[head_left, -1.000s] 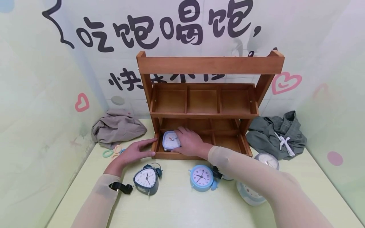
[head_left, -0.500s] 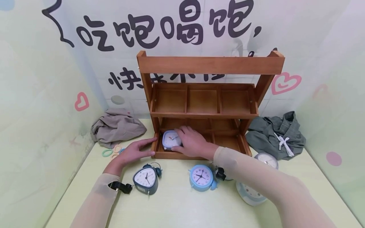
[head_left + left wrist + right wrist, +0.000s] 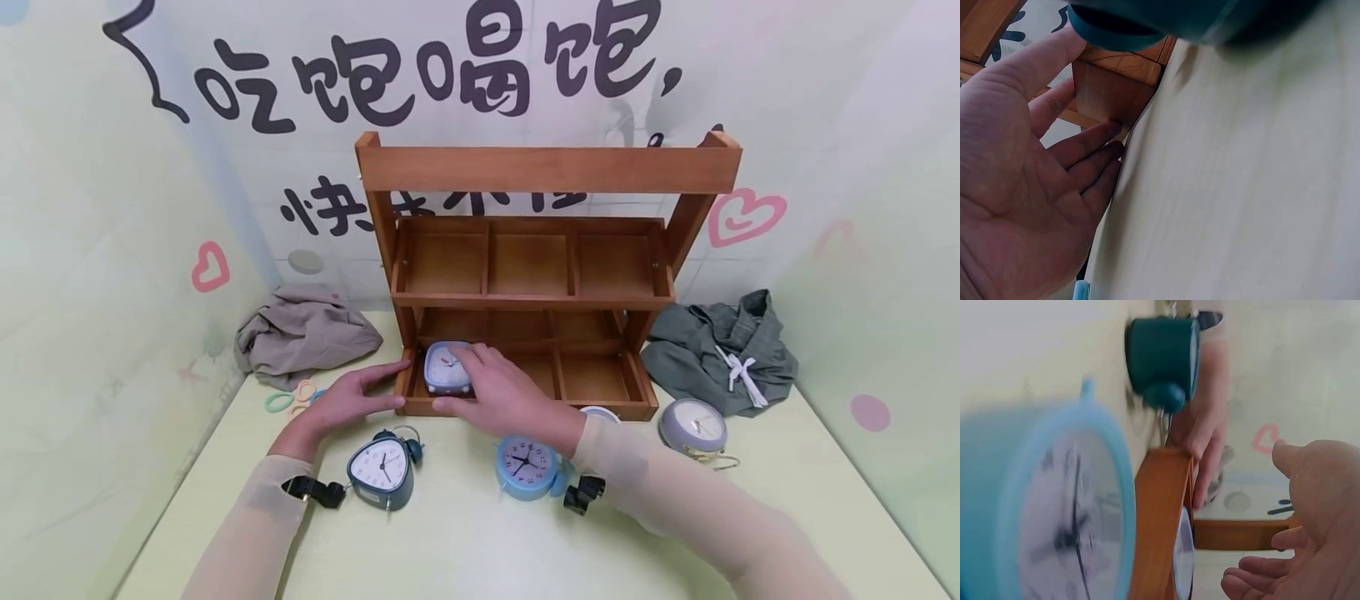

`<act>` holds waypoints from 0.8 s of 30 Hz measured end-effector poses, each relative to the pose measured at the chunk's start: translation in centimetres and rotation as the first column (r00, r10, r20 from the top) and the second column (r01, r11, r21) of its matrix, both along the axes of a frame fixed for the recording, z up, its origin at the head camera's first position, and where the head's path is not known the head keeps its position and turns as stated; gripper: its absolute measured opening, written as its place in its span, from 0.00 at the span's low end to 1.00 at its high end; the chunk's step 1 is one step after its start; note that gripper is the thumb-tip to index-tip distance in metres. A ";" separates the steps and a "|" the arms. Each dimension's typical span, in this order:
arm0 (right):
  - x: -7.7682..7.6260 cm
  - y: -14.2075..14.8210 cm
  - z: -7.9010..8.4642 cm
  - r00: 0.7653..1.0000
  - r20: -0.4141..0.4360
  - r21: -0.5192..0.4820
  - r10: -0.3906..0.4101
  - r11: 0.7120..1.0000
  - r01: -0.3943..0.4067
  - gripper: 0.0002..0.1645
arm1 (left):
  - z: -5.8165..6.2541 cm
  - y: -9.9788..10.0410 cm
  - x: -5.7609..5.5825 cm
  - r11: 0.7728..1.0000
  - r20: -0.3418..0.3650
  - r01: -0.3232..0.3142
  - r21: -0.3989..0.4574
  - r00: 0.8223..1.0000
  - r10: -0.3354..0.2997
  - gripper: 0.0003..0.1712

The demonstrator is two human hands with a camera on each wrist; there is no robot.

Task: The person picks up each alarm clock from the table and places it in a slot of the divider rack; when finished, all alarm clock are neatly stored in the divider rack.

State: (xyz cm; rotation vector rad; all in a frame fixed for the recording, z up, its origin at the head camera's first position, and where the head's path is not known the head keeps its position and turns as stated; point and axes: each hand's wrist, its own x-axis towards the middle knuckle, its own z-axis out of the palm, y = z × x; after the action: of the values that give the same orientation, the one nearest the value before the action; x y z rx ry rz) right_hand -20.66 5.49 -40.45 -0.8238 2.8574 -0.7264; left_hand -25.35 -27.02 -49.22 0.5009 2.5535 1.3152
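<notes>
A small square alarm clock [image 3: 444, 372] with a blue rim lies in the left compartment of the wooden shelf's [image 3: 547, 171] lowest tier. My right hand [image 3: 513, 396] hovers just right of it, fingers spread and relaxed; its fingertips overlap the clock's right edge in the head view. In the right wrist view that hand [image 3: 1316, 537] stands apart from the clock [image 3: 1183, 556], with nothing in its grasp. My left hand [image 3: 347, 407] rests its extended fingers and thumb against the shelf's lower left end; the left wrist view shows its palm [image 3: 1029, 181] bare.
On the table before the shelf stand a dark teal triangular alarm clock [image 3: 381, 469] and a light blue round one [image 3: 525, 468]. A purple-grey clock [image 3: 692, 427] is at right. Brownish cloth [image 3: 309, 337] and dark grey cloth [image 3: 720, 358] flank the shelf, with coloured rings [image 3: 280, 402] at left.
My right hand has let go of the square clock and drawn back toward the right and front. The clock stays in its compartment. My left hand keeps its place at the shelf's end.
</notes>
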 end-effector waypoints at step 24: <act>6.1 -3.9 -4.7 0.988 0.111 -0.045 0.108 0.994 -0.104 0.67 | 0.1 0.1 0.1 1.000 -0.024 0.008 0.009 1.000 -0.008 0.43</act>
State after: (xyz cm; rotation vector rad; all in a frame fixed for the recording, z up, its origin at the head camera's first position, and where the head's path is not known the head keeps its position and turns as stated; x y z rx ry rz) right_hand -14.54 1.64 -45.18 -0.9018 2.6851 -0.7916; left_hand -25.23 -26.92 -49.16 0.5305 2.5631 1.3261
